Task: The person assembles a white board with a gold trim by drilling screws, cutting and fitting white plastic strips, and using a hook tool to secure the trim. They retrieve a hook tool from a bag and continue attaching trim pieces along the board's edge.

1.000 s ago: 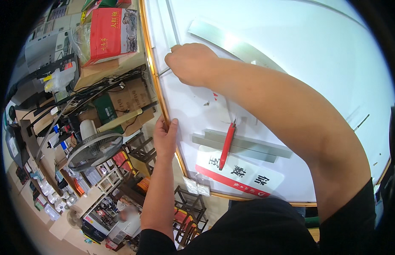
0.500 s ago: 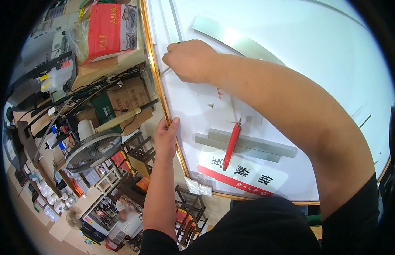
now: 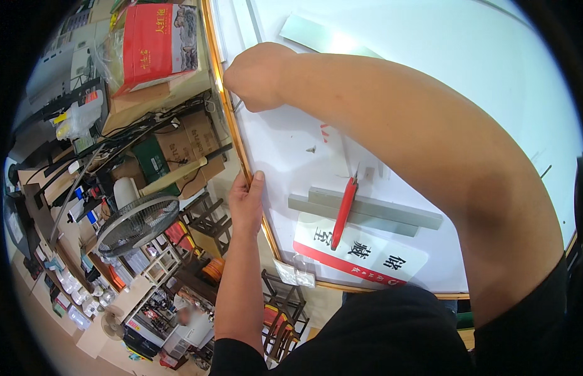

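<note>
My left hand (image 3: 247,195) is closed round the gold-trimmed edge (image 3: 243,160) of a white tabletop, thumb on top and fingers underneath. Farther along that edge, my right hand (image 3: 259,76) makes a fist beside the trim. A thin dark tip (image 3: 237,105) pokes out under the fist; the rest of what it holds is hidden. Nearer me, a red-handled knife (image 3: 345,213) with a slim pointed blade rests across two grey metal bars (image 3: 385,210). Partly under the bars lies a white sign plate (image 3: 367,249) with a red stripe.
A pale metal strip (image 3: 323,36) lies beyond my right forearm. Small clear bags (image 3: 294,273) sit at the near left corner. Left of the table are a red box (image 3: 157,44) on a wooden surface, a fan (image 3: 138,224), a cardboard box (image 3: 191,147) and dark stools (image 3: 282,307).
My right hand has moved left and slightly away from me, up to the gold trim. My left hand keeps its hold on the edge.
</note>
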Motion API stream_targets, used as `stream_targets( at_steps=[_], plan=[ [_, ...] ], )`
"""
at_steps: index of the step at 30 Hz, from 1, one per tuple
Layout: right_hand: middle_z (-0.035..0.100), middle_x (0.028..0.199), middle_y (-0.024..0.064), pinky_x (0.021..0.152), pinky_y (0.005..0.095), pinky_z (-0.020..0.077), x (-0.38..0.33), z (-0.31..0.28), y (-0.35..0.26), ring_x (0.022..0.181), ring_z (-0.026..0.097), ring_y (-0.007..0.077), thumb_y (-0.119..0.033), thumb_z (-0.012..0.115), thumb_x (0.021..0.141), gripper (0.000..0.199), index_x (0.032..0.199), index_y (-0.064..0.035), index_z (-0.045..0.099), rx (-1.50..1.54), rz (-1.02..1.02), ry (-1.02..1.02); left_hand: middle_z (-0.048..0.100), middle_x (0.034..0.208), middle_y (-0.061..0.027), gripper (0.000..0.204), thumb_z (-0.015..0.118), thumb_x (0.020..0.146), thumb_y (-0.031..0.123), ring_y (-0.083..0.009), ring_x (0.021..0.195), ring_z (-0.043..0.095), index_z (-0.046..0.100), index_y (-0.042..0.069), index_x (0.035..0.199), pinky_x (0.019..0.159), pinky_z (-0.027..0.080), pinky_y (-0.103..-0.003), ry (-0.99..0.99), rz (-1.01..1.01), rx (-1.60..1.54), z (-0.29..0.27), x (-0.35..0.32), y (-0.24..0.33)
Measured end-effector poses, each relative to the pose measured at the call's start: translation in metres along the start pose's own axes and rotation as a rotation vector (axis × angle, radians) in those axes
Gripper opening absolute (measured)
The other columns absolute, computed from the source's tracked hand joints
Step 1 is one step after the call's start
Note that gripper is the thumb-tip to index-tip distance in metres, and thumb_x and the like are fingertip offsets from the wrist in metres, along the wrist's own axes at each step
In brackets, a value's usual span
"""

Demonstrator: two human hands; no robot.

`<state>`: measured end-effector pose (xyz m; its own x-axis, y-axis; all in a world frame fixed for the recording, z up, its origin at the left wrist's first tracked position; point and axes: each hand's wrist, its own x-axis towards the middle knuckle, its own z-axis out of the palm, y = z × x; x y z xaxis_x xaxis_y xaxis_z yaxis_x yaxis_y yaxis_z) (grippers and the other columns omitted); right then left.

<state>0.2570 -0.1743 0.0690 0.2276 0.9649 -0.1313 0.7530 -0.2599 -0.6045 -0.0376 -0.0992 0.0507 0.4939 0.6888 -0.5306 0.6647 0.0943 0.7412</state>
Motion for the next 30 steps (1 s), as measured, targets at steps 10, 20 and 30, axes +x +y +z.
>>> stream_targets(
  at_steps=[10, 20, 30],
  plan=[
    [0.075, 0.108, 0.0123, 0.085, 0.0444, 0.0595, -0.006, -0.002, 0.007, 0.102, 0.072, 0.0314, -0.01, 0.066, 0.088, 0.025, 0.111, -0.0056, 0.075, -0.025, -0.065, -0.036, 0.066, 0.096, 0.0022, 0.021, 0.07, 0.102, 0.021, -0.0054, 0.086, 0.054, 0.069, 0.002, 0.112, 0.079, 0.045, -0.024, -0.029, 0.009, -0.013, 0.001, 0.0, 0.006],
    [0.075, 0.096, 0.0128, 0.082, 0.0466, 0.0585, -0.001, 0.018, 0.012, 0.096, 0.073, 0.0344, -0.01, 0.063, 0.088, 0.023, 0.108, -0.0088, 0.074, -0.009, -0.085, 0.055, 0.066, 0.095, 0.0024, 0.02, 0.069, 0.103, 0.02, -0.0048, 0.085, 0.054, 0.069, 0.003, 0.111, 0.077, 0.045, -0.023, -0.057, 0.033, -0.012, -0.002, 0.0, 0.003],
    [0.075, 0.097, 0.0118, 0.084, 0.0477, 0.0574, 0.007, 0.018, 0.016, 0.098, 0.072, 0.0337, -0.019, 0.065, 0.092, 0.022, 0.109, -0.0091, 0.075, -0.051, -0.141, 0.093, 0.067, 0.093, 0.0027, 0.021, 0.07, 0.102, 0.022, -0.0046, 0.083, 0.054, 0.069, 0.002, 0.11, 0.075, 0.045, -0.022, -0.035, 0.024, 0.039, -0.001, 0.0, 0.007]
  ],
)
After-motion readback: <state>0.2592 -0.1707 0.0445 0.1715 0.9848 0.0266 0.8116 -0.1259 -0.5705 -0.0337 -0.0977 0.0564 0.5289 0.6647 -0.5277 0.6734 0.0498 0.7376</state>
